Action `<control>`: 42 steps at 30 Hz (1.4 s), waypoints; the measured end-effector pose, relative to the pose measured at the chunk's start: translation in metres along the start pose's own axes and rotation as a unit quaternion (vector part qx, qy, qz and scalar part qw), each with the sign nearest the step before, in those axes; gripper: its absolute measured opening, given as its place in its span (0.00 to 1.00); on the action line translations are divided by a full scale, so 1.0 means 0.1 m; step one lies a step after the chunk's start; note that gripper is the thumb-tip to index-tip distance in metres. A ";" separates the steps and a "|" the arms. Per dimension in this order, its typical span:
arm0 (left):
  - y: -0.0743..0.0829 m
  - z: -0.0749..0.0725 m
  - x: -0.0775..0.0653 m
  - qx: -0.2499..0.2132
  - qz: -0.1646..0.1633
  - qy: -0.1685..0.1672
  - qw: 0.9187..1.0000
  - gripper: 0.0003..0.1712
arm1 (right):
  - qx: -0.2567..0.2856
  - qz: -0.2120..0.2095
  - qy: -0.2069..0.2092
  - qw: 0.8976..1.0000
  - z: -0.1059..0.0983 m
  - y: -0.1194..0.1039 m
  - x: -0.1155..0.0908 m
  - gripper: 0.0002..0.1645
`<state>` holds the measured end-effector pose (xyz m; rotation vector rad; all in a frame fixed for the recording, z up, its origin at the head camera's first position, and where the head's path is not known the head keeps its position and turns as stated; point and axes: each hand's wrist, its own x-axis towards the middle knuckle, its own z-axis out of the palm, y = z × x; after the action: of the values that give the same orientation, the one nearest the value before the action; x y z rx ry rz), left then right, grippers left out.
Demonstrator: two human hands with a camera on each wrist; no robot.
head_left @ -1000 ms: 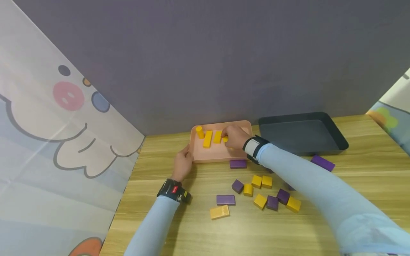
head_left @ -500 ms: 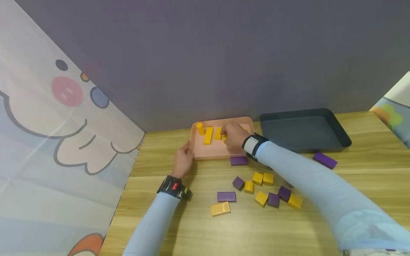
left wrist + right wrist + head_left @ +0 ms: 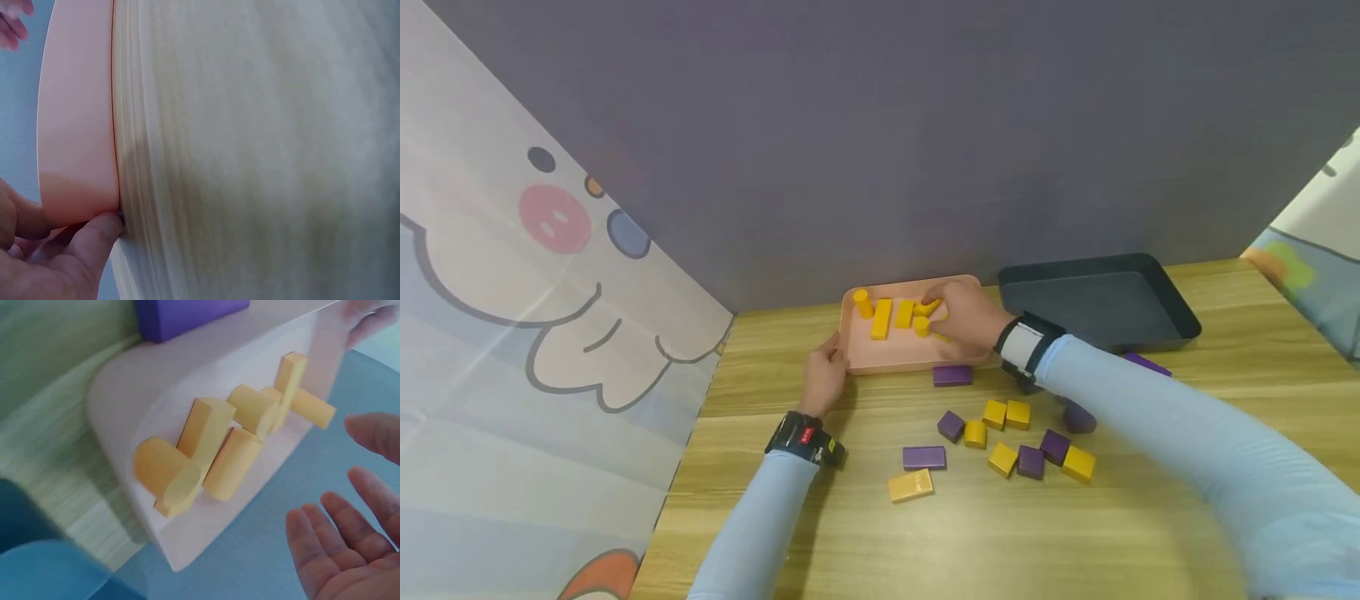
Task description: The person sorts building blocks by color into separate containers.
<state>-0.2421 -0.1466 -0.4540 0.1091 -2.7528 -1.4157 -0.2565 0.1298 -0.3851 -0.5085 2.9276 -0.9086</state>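
My left hand (image 3: 823,383) grips the left corner of a shallow pink tray (image 3: 872,362), thumb and fingers about its wall in the left wrist view. Over the right part of that tray is my right hand (image 3: 967,315). Its fingers are spread and hold nothing in the right wrist view. Inside the tray are yellow wooden blocks: an upright cylinder (image 3: 863,305) at the left, a long bar (image 3: 882,320), a shorter block (image 3: 905,314) and a cylinder (image 3: 922,326) near my right fingertips. More yellow pieces, such as a cylinder (image 3: 167,472), show in the right wrist view.
A dark tray (image 3: 1082,308) stands right of the pink one. In front lie several loose blocks, among them a purple bar (image 3: 952,376), a purple cube (image 3: 1031,462), a yellow cube (image 3: 1003,459) and a pale yellow bar (image 3: 911,486). A grey wall rises behind.
My right hand has let go of the yellow cylinder, spread its fingers and drawn slightly right. The cylinder now stands in the tray. My left hand stays at the tray's corner.
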 end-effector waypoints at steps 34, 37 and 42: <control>0.06 -0.04 0.02 -0.002 -0.045 -0.036 0.998 0.30 | -0.048 0.072 -0.028 0.996 0.04 0.48 -2.33 0.44; 0.06 -0.03 0.02 0.001 -0.052 -0.036 0.998 0.30 | -0.046 0.074 -0.034 0.996 0.07 0.51 -2.30 0.47; 0.07 -0.03 0.02 -0.001 -0.053 -0.035 0.998 0.30 | -0.053 0.068 -0.026 0.996 0.11 0.58 -2.30 0.47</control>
<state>-0.2441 -0.1457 -0.4464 0.2119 -2.8421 -1.4736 -0.0544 0.2417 -0.4412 -0.3275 2.9323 -0.7171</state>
